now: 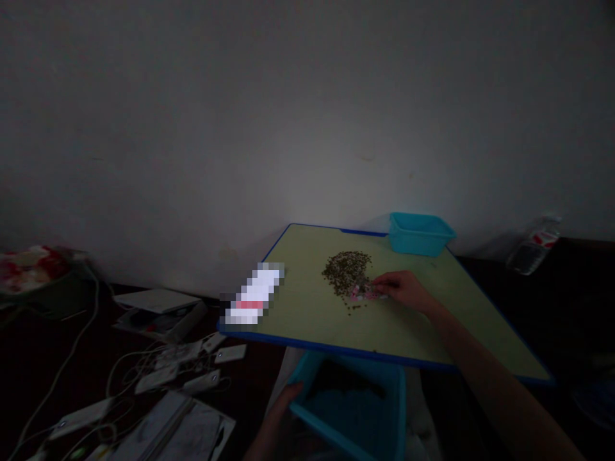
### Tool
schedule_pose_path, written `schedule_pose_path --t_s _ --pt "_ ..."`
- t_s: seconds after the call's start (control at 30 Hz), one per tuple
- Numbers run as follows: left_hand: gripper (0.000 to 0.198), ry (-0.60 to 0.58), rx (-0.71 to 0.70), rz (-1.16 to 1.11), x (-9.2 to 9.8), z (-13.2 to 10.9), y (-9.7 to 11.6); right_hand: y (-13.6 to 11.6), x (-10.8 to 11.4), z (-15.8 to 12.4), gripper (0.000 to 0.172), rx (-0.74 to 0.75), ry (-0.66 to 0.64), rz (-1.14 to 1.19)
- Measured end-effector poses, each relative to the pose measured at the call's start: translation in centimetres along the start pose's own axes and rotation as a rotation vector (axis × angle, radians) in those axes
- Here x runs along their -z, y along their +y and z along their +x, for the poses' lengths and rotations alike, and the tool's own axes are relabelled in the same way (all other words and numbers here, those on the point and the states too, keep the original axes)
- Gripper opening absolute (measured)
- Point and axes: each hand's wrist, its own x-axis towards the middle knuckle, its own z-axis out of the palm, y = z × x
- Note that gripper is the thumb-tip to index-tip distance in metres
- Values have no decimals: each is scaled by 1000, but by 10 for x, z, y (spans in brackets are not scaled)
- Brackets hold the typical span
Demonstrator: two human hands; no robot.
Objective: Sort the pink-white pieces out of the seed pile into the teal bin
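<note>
My right hand (406, 289) reaches over the board (423, 333), fingers pinched on a small pink and white piece (361, 293) whose kind I cannot make out. The piece is at the near right edge of a pile of small brown grains or beans (343, 266), with a few loose ones scattered closer to me. Below the board's front edge, my left hand (287, 398) grips the left rim of a blue plastic bin (353, 422). A dark mass (339, 381), too dim to name, lies in that bin. Most of my left fingers are hidden.
A second blue bin (420, 234) stands at the board's back right corner. On its left side lies a bright, pixelated phone-like object (254, 294). Cables and white power strips (230, 353) clutter the dark surface to the left. A clear bottle (534, 246) leans at the right.
</note>
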Motion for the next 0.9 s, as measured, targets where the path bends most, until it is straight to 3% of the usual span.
schedule_pose_path --t_s 0.1,0.27,0.5,0.9 --pt "72 2 -45 33 -2 -2 -1 1 0 0 21 -9 2 9" --pt "74 25 11 13 6 9 -4 1 -1 -1 21 -10 -9 29" --pt "74 -47 24 23 12 13 -4 -1 0 -1 22 -8 -8 43" --pt "74 29 24 20 6 10 -4 -1 1 -2 23 -28 -49 92"
